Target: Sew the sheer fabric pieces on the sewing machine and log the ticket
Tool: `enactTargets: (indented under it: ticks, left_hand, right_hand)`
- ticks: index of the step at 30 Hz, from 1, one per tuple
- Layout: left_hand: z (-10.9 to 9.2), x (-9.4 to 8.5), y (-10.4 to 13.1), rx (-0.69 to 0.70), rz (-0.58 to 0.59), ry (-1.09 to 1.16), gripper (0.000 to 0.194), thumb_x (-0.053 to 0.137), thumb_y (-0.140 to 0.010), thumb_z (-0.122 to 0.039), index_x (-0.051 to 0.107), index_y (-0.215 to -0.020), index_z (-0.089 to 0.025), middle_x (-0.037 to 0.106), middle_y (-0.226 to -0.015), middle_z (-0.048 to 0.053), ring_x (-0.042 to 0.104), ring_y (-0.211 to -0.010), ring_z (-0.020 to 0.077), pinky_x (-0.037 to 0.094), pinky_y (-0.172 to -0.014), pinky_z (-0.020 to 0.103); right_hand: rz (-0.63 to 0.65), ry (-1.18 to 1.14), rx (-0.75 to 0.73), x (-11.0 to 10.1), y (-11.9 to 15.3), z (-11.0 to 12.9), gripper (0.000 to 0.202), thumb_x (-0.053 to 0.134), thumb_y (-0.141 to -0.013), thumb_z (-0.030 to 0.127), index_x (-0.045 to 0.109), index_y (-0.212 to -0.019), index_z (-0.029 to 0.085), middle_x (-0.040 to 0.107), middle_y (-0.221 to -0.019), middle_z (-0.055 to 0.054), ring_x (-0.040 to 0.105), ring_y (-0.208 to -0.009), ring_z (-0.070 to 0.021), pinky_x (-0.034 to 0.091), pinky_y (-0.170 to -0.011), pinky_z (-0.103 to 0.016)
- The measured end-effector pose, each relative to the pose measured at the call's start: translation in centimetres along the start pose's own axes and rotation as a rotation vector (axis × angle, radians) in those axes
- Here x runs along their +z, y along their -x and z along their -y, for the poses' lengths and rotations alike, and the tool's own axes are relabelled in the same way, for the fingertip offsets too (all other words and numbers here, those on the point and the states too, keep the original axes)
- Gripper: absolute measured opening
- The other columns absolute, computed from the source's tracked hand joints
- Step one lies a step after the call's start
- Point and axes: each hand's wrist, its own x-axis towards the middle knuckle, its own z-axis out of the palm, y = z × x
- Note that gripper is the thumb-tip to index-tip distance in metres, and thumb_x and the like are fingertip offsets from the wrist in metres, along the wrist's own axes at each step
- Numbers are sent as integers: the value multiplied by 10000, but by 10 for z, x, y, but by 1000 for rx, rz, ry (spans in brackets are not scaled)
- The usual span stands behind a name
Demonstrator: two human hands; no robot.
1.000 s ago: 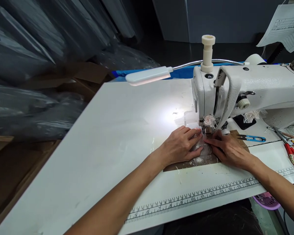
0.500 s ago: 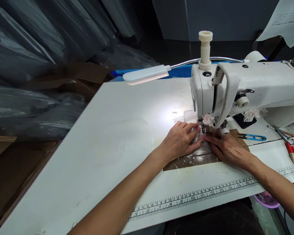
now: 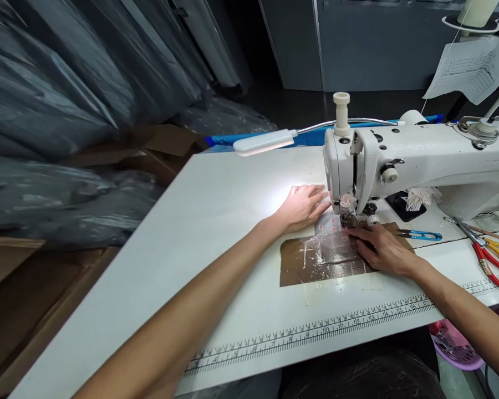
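Note:
A sheer, whitish piece of fabric with small pink marks lies under the presser foot of a white sewing machine. My left hand rests flat at the fabric's left edge, fingers stretched toward the machine head and partly in the lamp's glare. To the right of the foot, my right hand lies low, its index fingertip touching the fabric and its thumb apart below. Beneath the fabric is a brown sheet with a shiny, clear covering, fixed to the table.
Blue thread snips lie right of my right hand, with red-handled scissors farther right. A lamp reaches over the white table. A printed ruler runs along the front edge. Plastic-covered goods stand at left.
My left hand has moved away from the foot, back and left, uncovering the pink-marked fabric. My right hand stays beside the foot. The camera view has tilted up slightly.

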Motion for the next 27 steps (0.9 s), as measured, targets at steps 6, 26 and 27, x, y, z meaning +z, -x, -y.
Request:
enactTargets:
  ticks: [6, 26, 27]
  left_hand:
    - [-22, -8, 28, 18, -46, -36, 264, 393, -994, -300, 606, -1074, -168, 636, -1107, 141, 601, -1013, 276, 482, -796, 426]
    - [-59, -1, 48, 227, -145, 302, 221, 494, -985, -215, 680, -870, -184, 735, -874, 34, 682, -835, 159, 529, -717, 334]
    - [-60, -1, 48, 221, -152, 303, 215, 491, -986, -212, 676, -880, -186, 737, -875, 30, 681, -837, 155, 527, -726, 334]
  right_hand:
    - [-121, -167, 156, -7, -3, -4, 346, 470, -874, 157, 713, -1117, 208, 651, -1002, -75, 622, -908, -210, 525, -824, -362]
    - [42, -87, 30, -4, 1, 13, 276, 657, -846, 281, 654, -1095, 162, 637, -985, -88, 592, -891, -211, 484, -828, -365]
    - [37, -58, 34, -2, 1, 14, 227, 649, -867, 283, 657, -1060, 164, 634, -982, -89, 587, -895, -214, 475, -833, -374]
